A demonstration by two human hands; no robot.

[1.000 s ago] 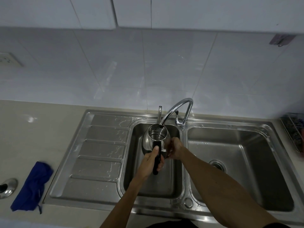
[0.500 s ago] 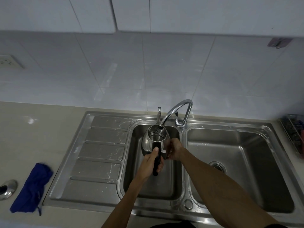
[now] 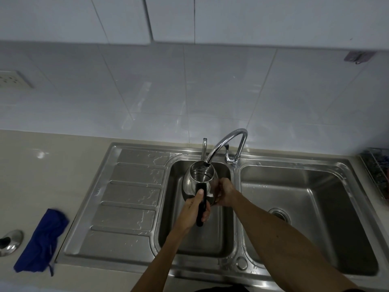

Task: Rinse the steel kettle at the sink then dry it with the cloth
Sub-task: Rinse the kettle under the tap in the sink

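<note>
The steel kettle (image 3: pixel 192 182) hangs lidless over the left basin of the sink (image 3: pixel 197 245), its open mouth right under the outlet of the curved tap (image 3: pixel 226 142). My left hand (image 3: pixel 192 211) is closed around its black handle (image 3: pixel 200 216). My right hand (image 3: pixel 224 196) presses against the kettle's right side. A thin spout rises from the kettle's far side. The blue cloth (image 3: pixel 41 242) lies crumpled on the counter at the left, well away from both hands. Whether water runs from the tap is too faint to tell.
A ribbed draining board (image 3: pixel 126 197) with water drops lies left of the basin. The right basin (image 3: pixel 305 218) has a drain. A steel lid with a black knob (image 3: pixel 9 242) rests at the far left edge. A dish rack (image 3: pixel 376 167) stands at the far right.
The view has tilted slightly. The kettle and both hands stay in nearly the same place under the tap.
</note>
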